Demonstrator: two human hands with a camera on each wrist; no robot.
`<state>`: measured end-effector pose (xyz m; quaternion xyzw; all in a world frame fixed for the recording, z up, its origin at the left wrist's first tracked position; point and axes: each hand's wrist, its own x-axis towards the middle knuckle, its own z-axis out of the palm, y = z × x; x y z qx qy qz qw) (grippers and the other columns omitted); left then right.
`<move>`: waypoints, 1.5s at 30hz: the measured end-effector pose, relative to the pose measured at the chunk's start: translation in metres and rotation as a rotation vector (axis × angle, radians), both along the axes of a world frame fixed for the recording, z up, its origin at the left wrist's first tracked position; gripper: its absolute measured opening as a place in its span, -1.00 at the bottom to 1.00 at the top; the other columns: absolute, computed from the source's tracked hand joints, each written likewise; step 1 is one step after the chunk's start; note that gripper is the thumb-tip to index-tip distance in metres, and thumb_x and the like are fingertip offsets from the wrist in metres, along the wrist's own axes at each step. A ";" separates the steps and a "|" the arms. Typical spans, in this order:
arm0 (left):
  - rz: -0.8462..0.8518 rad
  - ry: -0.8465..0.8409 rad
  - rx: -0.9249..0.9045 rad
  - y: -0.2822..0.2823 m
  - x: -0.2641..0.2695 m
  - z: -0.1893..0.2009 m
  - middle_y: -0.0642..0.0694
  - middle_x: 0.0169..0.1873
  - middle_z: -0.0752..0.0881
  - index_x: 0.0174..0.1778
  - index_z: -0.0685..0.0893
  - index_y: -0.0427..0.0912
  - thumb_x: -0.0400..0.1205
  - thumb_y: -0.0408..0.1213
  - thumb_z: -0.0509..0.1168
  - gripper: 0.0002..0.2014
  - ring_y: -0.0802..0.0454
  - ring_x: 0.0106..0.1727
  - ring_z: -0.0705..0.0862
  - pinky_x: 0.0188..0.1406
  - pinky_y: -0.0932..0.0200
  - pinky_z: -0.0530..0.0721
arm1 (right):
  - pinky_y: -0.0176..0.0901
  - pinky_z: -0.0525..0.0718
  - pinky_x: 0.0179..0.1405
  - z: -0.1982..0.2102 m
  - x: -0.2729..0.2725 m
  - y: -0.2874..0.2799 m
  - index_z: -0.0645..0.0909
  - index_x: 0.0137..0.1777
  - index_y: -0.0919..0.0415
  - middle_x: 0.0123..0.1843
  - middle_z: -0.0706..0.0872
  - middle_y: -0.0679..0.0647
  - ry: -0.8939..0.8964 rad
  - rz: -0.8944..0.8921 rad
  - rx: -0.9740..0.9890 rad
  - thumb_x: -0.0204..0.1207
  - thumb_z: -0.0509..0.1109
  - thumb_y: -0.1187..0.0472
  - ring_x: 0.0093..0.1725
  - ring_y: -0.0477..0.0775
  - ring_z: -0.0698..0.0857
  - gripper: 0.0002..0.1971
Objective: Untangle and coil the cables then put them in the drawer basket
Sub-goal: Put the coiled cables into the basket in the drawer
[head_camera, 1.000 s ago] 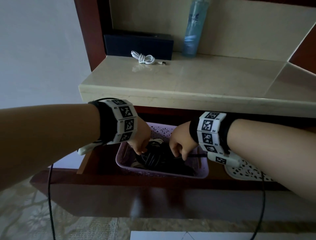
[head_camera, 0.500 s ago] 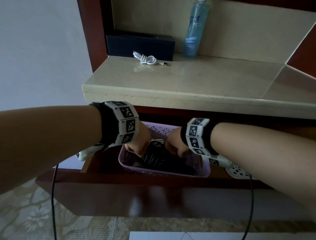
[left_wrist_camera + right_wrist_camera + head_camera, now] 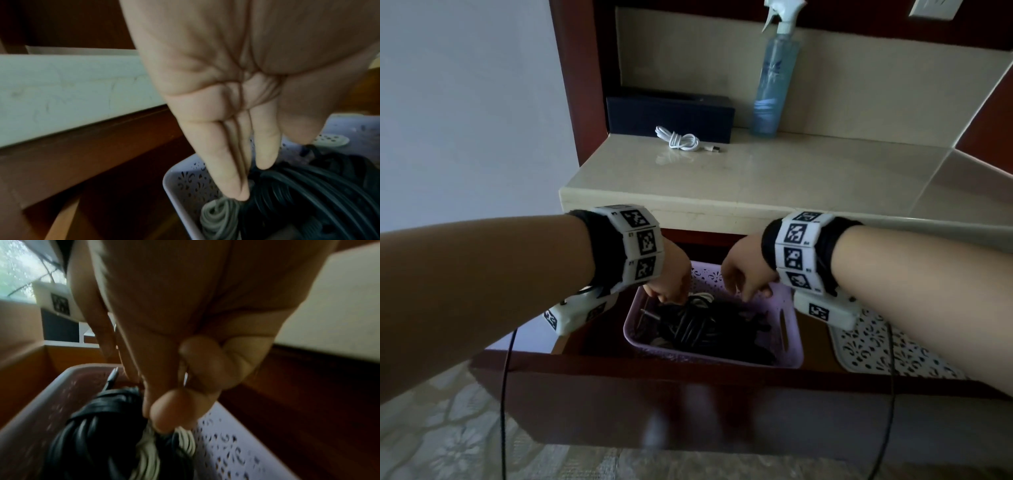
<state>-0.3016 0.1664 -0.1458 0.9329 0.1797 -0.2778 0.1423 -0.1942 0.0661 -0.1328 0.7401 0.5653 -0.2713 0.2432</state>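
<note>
**Both hands down in the drawer basket, over the coiled cables**

At the far left of the bench (image 3: 808, 178) we saw a dark box (image 3: 671, 113) against the back wall, and just in front of it a white cable (image 3: 681, 140), loosely knotted and lying on the stone top, well apart from the drawer below. To its right stood a blue spray bottle (image 3: 774, 85), upright at the back.

Below the bench edge the drawer (image 3: 654, 387) stood open, and the lilac basket (image 3: 787, 346) sat inside it. Our left hand (image 3: 671, 277) reached down at the basket's far left corner. In the left wrist view its fingers (image 3: 226, 162) pointed straight down, close together, with their tips touching the black cable coil (image 3: 308, 194); we could not tell whether anything was pinched between them. A pale coiled cable (image 3: 218, 217) lay just beside the black one, against the basket wall (image 3: 185, 183).

The black cable coil (image 3: 698, 329) filled the middle of the basket. Our right hand (image 3: 746, 274) hung over its far side, fingers curled downward. The right wrist view was blurred; there the fingertips (image 3: 170, 410) were bunched just above a pale coil (image 3: 148, 456) and the black one (image 3: 92, 426), and we could not tell if they held anything.

To the right of the basket, a white perforated tray (image 3: 876, 349) lay in the drawer.
</note>
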 end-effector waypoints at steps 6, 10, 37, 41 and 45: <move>-0.023 -0.077 -0.128 0.012 0.002 0.056 -0.02 -0.11 0.78 0.12 0.71 -0.18 0.68 -0.24 0.25 -0.81 0.11 -0.10 0.72 0.09 0.20 0.69 | -0.44 0.54 -0.51 0.058 0.008 -0.004 0.58 -0.06 0.03 -0.47 0.69 -0.17 -0.048 -0.091 0.211 0.60 0.27 0.11 -0.59 -0.24 0.58 -0.93; 0.056 -0.274 -0.256 0.038 0.014 0.089 0.01 -0.10 0.75 0.00 0.70 -0.13 0.72 -0.30 0.18 -0.83 0.13 -0.13 0.75 -0.12 0.32 0.71 | -0.47 0.55 -0.57 0.086 0.022 0.018 0.61 -0.07 0.07 -0.30 0.70 -0.12 -0.106 -0.134 0.357 0.60 0.28 0.12 -0.46 -0.16 0.64 -0.90; 0.234 -0.395 0.181 0.152 0.121 0.106 -0.01 -0.51 0.65 0.00 0.66 -0.31 0.64 -0.36 0.30 -0.90 0.10 -0.37 0.58 -0.12 0.21 0.64 | -0.03 0.49 0.29 0.085 0.074 0.147 0.17 0.51 0.34 0.39 0.51 0.22 -0.389 -0.021 0.563 0.59 0.30 0.13 0.30 0.22 0.57 -0.42; 0.288 -0.352 0.162 0.148 0.120 0.099 -0.14 -0.35 0.65 -0.29 0.58 -0.27 0.65 -0.19 0.32 -0.74 0.03 -0.33 0.61 -0.12 0.16 0.64 | -0.08 0.44 0.28 0.086 0.062 0.149 0.25 0.52 0.36 0.46 0.43 0.28 -0.412 0.040 0.493 0.67 0.14 0.20 0.35 0.22 0.52 -0.54; 0.252 -0.293 0.268 0.139 0.119 0.093 -0.10 -0.23 0.69 -0.25 0.64 -0.22 0.62 -0.13 0.34 -0.77 -0.02 -0.11 0.65 -0.07 0.19 0.60 | -0.12 0.47 0.16 0.089 0.060 0.139 0.35 0.50 0.28 0.45 0.48 0.23 -0.495 0.117 0.428 0.68 0.14 0.24 0.28 0.17 0.55 -0.60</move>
